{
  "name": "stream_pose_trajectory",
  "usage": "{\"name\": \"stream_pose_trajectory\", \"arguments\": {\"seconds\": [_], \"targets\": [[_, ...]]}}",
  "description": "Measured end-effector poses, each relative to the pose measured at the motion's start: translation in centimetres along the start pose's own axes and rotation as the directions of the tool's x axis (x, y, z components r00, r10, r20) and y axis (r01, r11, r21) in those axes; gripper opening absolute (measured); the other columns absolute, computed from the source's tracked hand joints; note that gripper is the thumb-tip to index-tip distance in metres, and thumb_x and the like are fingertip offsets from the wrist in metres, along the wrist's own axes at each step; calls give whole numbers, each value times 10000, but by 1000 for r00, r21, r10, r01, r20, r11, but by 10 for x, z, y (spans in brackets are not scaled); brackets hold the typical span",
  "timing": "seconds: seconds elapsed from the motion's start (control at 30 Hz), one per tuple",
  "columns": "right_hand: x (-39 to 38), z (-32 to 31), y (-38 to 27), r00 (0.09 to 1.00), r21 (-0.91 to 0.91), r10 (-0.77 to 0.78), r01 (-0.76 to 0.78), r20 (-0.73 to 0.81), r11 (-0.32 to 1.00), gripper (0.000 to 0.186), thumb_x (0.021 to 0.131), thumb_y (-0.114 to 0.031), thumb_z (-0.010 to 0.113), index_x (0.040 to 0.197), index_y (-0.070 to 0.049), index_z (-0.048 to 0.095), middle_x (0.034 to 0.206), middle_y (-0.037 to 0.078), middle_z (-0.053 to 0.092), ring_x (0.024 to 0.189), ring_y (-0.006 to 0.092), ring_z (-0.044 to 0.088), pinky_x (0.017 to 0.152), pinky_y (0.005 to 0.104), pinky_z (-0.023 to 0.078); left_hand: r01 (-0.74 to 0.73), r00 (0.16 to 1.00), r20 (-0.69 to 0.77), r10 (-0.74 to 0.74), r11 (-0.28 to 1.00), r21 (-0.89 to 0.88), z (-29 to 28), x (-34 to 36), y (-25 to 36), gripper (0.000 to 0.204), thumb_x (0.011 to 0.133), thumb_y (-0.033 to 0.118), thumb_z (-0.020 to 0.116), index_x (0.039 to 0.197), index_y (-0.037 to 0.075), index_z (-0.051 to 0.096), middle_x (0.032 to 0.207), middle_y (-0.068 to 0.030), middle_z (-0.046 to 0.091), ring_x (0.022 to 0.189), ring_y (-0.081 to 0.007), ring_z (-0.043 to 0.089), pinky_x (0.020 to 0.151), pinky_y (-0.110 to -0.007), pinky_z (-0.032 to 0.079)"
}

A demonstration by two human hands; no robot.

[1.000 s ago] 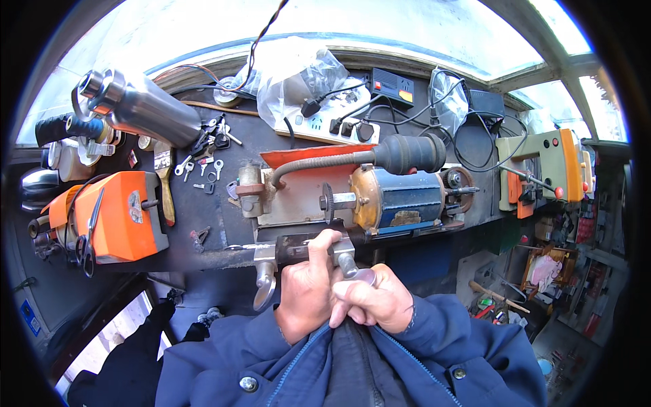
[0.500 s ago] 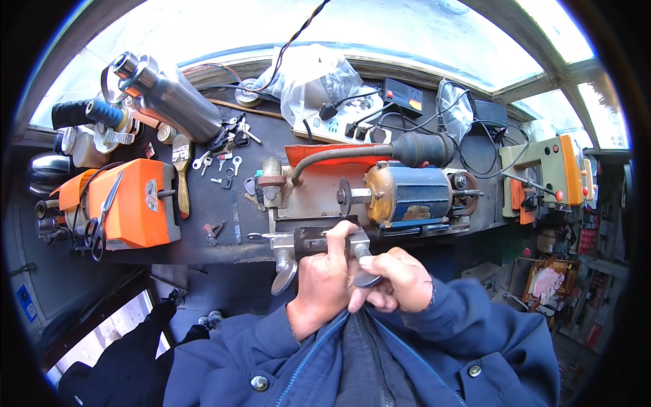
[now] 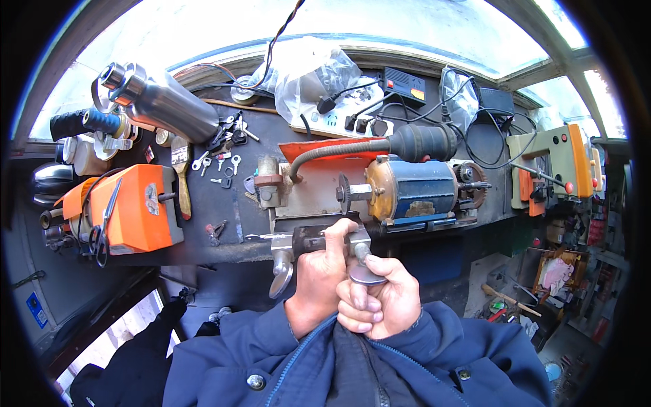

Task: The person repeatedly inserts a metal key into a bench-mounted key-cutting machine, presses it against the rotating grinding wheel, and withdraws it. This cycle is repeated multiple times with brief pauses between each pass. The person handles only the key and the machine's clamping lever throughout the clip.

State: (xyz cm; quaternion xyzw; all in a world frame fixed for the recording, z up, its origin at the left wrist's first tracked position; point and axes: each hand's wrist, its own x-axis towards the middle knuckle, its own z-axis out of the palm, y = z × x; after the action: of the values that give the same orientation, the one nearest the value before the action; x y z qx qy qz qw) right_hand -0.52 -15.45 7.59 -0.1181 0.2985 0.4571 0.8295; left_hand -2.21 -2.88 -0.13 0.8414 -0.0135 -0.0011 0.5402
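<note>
A key-cutting machine with a blue motor (image 3: 422,188) sits on the bench before me. Along its front edge runs a clamp carriage (image 3: 313,237) with two metal clamps. My left hand (image 3: 317,285) is closed around the carriage, its thumb pressed against the right clamp's jaw; its other fingers are mostly hidden. My right hand (image 3: 381,298) grips the right clamp's wing knob (image 3: 366,275), thumb on top and fingers curled below. From the left clamp, whose wing knob (image 3: 281,279) hangs tilted and untouched, a key (image 3: 258,237) sticks out. A toothed cutter wheel (image 3: 345,193) stands behind my left thumb.
An orange machine (image 3: 129,210) with scissors, a brush (image 3: 182,176) and several loose keys (image 3: 225,182) lie left. Behind are a steel flask (image 3: 169,105), a power strip (image 3: 332,122) and cables. A beige and orange machine (image 3: 553,169) stands at right.
My right hand has turned and shifted slightly left, its fingers now curled beneath the knob. The right wing knob has rotated and lies flatter. My left hand keeps its place on the carriage.
</note>
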Motion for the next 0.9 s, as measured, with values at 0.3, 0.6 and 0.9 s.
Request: {"name": "stream_pose_trajectory", "arguments": {"seconds": [0.3, 0.6, 0.9], "targets": [[0, 14, -24, 983, -187, 32, -66, -180, 980, 581, 1018, -374, 332, 680, 25, 584, 564, -16, 348, 434, 81, 291, 471, 255, 344, 157, 987, 57, -148, 962, -224, -13, -18, 7, 662, 809, 89, 770, 1354, 54, 396, 809, -115, 665, 711, -199, 687, 647, -300, 513], [11, 12, -40, 994, -70, 107, -107, -2, 992, 605, 1015, -424, 352, 738, 37, 628, 574, -19, 333, 470, 87, 319, 493, 270, 381, 486, 624, 380, -682, -42, -873, -20, -57, -31, 114, 962, 156, 569, 1046, 84, 544, 1127, -139, 640, 1184, -319, 595, 1044, -443, 444], [11, 12, -45, 994, -98, 104, -106, -24, 990, 630, 1024, -449, 332, 748, 30, 634, 584, -20, 362, 461, 85, 340, 496, 267, 384, 200, 635, 362, -682, -308, -930, -18, -43, -23, 102, 889, 205, 608, 940, 122, 579, 1260, -188, 586, 1321, -398, 467, 1158, -516, 312]]}}
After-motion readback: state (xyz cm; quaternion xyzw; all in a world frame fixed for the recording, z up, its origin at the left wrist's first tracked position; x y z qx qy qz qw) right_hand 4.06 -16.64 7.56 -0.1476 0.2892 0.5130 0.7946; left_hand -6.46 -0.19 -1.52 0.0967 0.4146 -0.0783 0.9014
